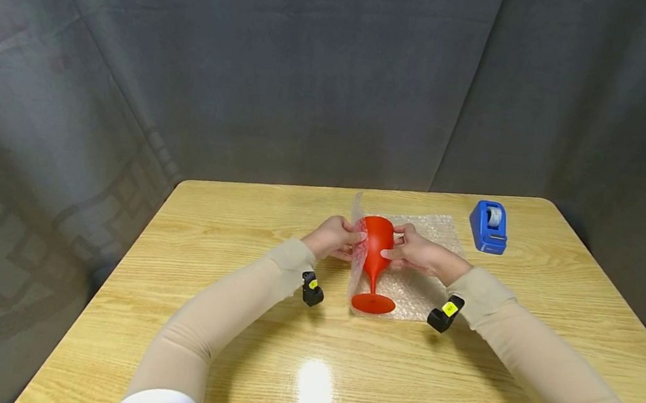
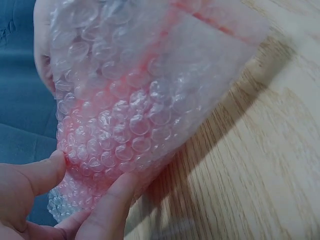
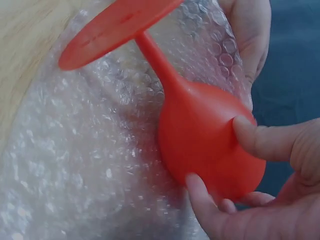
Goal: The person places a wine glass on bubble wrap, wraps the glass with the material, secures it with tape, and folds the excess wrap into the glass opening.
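A red goblet [image 1: 378, 243] lies on a sheet of bubble wrap [image 1: 417, 284], its round foot toward the near edge of the table. My right hand [image 1: 419, 251] grips the goblet's bowl, thumb on top; in the right wrist view the fingers of that hand [image 3: 265, 195] curl about the bowl. On the other side, my left hand [image 1: 335, 237] pinches the raised left edge of the bubble wrap against the bowl. The left wrist view shows this wrap [image 2: 125, 115] covering the goblet, whose red shows through, with the left thumb and fingers [image 2: 110, 205] at its lower end.
A blue tape dispenser [image 1: 488, 229] with a roll of clear tape stands at the far right of the wooden table [image 1: 226, 224]. Grey cloth [image 1: 324, 77] hangs behind the table. Small black devices with yellow labels sit at both wrists.
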Demonstrator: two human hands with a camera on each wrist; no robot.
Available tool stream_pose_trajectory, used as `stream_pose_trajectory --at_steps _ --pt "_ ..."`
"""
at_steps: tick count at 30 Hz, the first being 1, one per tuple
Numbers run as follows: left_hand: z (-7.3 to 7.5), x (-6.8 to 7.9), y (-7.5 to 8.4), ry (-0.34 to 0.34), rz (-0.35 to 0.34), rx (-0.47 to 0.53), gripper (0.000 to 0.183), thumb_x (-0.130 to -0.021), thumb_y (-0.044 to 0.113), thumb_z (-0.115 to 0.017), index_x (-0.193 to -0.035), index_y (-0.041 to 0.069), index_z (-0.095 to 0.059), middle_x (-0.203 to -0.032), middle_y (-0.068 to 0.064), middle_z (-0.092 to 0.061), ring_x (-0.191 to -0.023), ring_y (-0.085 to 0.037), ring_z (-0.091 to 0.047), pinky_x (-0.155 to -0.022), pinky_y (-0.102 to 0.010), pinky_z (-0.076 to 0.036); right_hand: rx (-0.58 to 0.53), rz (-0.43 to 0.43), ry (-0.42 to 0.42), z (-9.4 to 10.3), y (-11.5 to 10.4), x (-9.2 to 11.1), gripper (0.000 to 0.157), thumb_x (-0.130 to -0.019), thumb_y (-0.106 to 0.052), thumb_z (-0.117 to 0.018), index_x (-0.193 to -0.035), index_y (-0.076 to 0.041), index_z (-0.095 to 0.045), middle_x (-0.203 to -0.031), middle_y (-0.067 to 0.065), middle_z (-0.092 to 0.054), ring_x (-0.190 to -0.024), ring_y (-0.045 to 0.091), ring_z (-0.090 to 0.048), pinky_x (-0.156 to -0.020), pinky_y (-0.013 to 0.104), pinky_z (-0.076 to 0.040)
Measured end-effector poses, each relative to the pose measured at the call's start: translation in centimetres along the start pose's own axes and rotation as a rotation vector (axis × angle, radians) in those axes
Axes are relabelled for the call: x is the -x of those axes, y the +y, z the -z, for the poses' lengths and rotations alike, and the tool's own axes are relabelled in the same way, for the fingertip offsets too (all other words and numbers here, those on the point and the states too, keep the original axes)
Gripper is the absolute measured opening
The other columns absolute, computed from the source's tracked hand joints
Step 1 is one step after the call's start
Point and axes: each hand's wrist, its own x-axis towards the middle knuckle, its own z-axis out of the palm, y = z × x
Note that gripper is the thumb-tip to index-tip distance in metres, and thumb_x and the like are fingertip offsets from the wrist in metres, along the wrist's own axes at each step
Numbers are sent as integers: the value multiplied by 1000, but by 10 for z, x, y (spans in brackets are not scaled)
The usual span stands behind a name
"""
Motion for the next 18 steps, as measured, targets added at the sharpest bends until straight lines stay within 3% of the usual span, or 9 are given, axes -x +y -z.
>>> stream_pose_trajectory --at_steps 3,5,11,14,18 --pt "-1 0 1 6 0 2 22 -93 13 -65 -99 1 -48 -84 -8 -55 -67 -16 -60 -78 -40 -59 208 52 96 -1 -4 1 67 -88 -3 -66 -137 16 -23 -123 29 -39 -104 32 -46 -86 32 -49" --pt "-2 -1 1 5 3 8 22 -93 13 -65 -98 2 -47 -84 -8 -55 -67 -16 -60 -77 -40 -59 275 61 133 -2 -7 1 67 -87 -4 -68 -136 15 -26 -122 30 -42 -106 36 -46 -84 33 -48" --pt "-2 -1 1 -6 9 18 23 -92 13 -66 -95 3 -45 -84 -8 -55 -67 -16 -60 -77 -39 -59 355 92 126 -5 -12 6 60 -87 -2 -68 -131 11 -30 -121 33 -46 -105 39 -51 -82 36 -52" --pt "-2 -1 2 0 15 5 22 -92 13 -66 -96 3 -47 -85 -9 -56 -67 -16 -60 -77 -38 -59 455 125 119 -6 -15 8 53 -88 -8 -67 -127 13 -36 -121 33 -49 -106 40 -53 -86 41 -52" --pt "-2 0 3 7 20 2 23 -91 14 -67 -96 2 -47 -86 -10 -56 -68 -18 -61 -76 -38 -59 608 183 121 -8 -16 10 60 -88 -22 -70 -123 16 -40 -114 31 -54 -102 39 -55 -89 47 -50"
